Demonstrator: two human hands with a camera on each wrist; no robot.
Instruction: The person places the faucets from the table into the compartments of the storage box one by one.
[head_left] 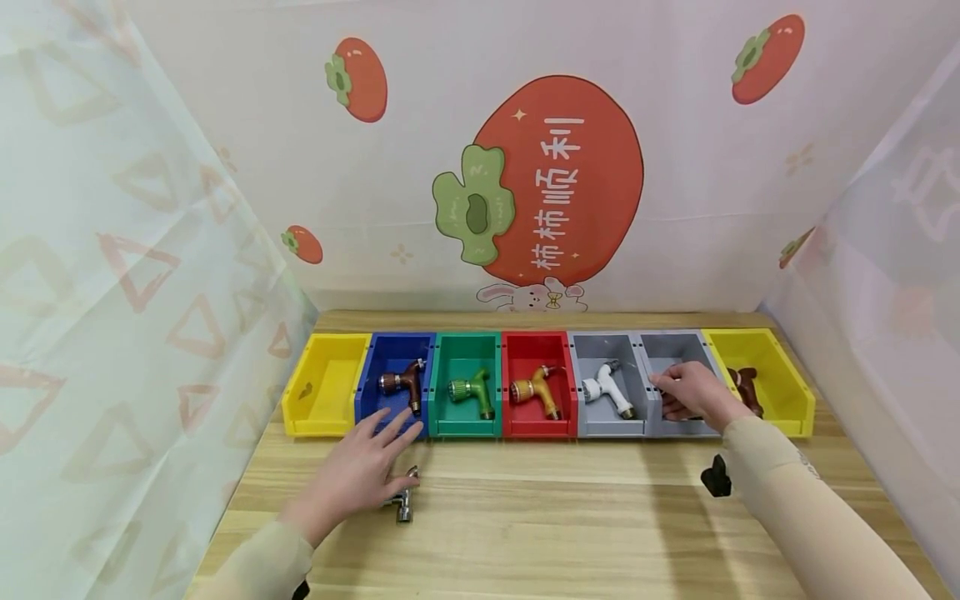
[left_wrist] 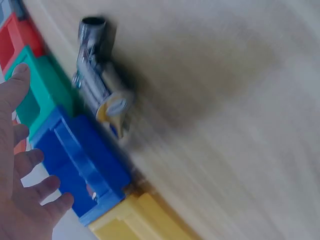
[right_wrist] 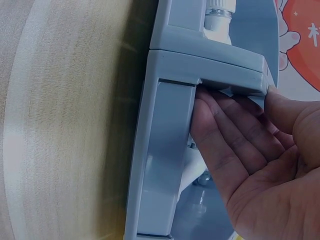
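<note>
My left hand [head_left: 375,462] lies flat on the wooden table with fingers spread, its fingertips by the front of the blue bin [head_left: 393,346]. A chrome tap [head_left: 403,498] lies beside its thumb; the left wrist view shows this chrome tap [left_wrist: 100,85] apart from the left hand [left_wrist: 20,190], next to the blue bin [left_wrist: 85,160]. My right hand [head_left: 690,392] reaches into the second grey bin [head_left: 675,343]. In the right wrist view the right hand [right_wrist: 235,145] has fairly straight fingers inside the grey bin [right_wrist: 165,150], over a white piece [right_wrist: 192,170].
A row of bins stands along the back: yellow [head_left: 322,421], blue with a brown tap [head_left: 405,383], green with a green tap [head_left: 472,390], red with a golden tap [head_left: 536,390], grey with a white tap [head_left: 607,387], grey, yellow with a dark tap [head_left: 746,387]. A black part [head_left: 716,477] lies on the table.
</note>
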